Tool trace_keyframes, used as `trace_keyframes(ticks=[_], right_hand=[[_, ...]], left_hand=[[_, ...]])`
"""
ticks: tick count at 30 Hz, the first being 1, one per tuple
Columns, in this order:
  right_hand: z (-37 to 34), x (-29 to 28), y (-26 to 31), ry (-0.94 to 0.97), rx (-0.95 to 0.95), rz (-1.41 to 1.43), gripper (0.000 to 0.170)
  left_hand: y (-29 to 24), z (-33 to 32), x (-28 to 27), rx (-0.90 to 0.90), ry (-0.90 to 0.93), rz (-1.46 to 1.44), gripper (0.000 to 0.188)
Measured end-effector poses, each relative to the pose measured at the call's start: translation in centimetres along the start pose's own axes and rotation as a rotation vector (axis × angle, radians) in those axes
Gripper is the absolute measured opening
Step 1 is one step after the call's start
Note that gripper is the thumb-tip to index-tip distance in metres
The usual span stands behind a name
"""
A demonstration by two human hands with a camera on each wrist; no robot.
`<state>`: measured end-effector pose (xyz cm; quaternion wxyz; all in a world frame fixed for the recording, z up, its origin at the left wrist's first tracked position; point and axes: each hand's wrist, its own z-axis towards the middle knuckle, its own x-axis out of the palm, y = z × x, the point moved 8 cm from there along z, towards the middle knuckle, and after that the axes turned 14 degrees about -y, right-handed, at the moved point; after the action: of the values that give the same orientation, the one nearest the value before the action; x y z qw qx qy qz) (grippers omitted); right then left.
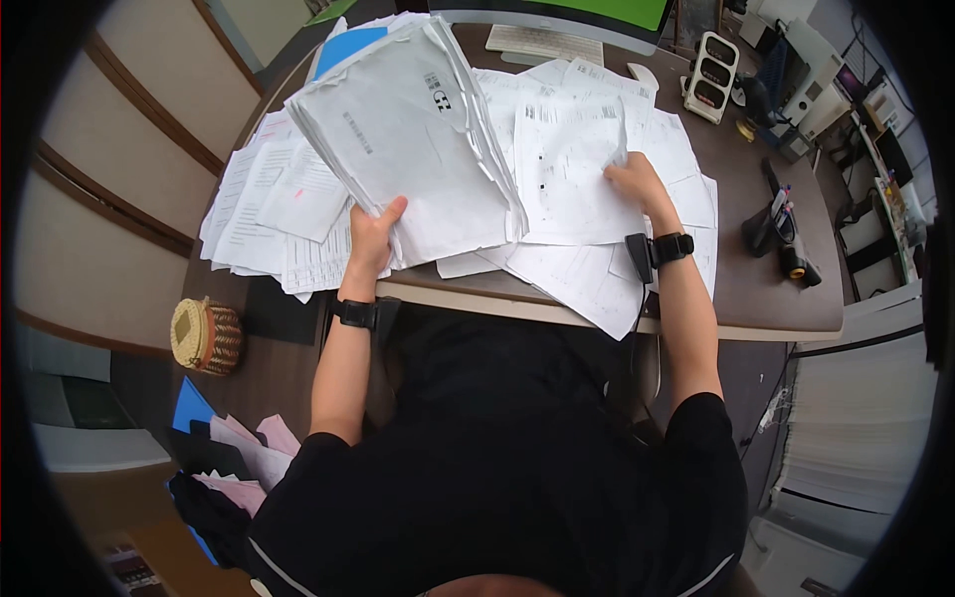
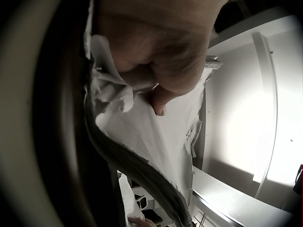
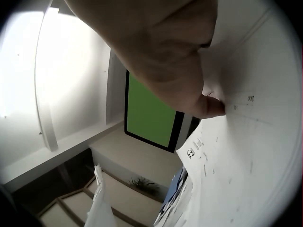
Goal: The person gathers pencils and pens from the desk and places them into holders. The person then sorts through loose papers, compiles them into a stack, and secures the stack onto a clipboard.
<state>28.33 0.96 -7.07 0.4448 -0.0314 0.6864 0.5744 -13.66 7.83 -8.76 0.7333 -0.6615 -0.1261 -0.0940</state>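
My left hand (image 1: 371, 239) grips a thick stack of large white papers (image 1: 408, 139) by its near left edge, thumb lying over the top sheet. The stack is tilted up over the desk, and its edges look worn and torn in the left wrist view, where the thumb presses on the white surface (image 2: 142, 123). My right hand (image 1: 642, 186) pinches a printed white sheet (image 1: 572, 189) at its right edge. In the right wrist view the thumb lies on this sheet (image 3: 246, 156), and the other fingers are hidden behind it.
Loose papers (image 1: 284, 199) cover the desk's left side, and more lie under the right hand. A keyboard (image 1: 545, 46), a monitor (image 1: 577, 10) and a white holder (image 1: 710, 78) stand at the back. A pen holder (image 1: 764, 231) is at right; a woven basket (image 1: 206, 336) sits lower left.
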Motion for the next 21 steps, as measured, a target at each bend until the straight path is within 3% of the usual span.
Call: trace_keyframes(ticks=[5, 8, 14, 21], right_hand=[[-0.7, -0.1, 0.6, 0.024, 0.089, 0.146, 0.040], [-0.7, -0.2, 0.5, 0.033, 0.081, 0.003, 0.040], [-3.5, -1.5, 3.6, 0.055, 0.206, 0.066, 0.044], [-1.4, 0.7, 1.2, 0.079, 0.139, 0.195, 0.052]], left_hand=[[-0.1, 0.0, 0.1, -0.002, -0.011, 0.011, 0.049], [-0.5, -0.2, 0.3, 0.006, -0.006, 0.015, 0.050], [-0.2, -0.3, 0.2, -0.008, 0.004, 0.006, 0.052], [-0.2, -0.1, 0.3, -0.021, -0.009, -0.015, 0.052]])
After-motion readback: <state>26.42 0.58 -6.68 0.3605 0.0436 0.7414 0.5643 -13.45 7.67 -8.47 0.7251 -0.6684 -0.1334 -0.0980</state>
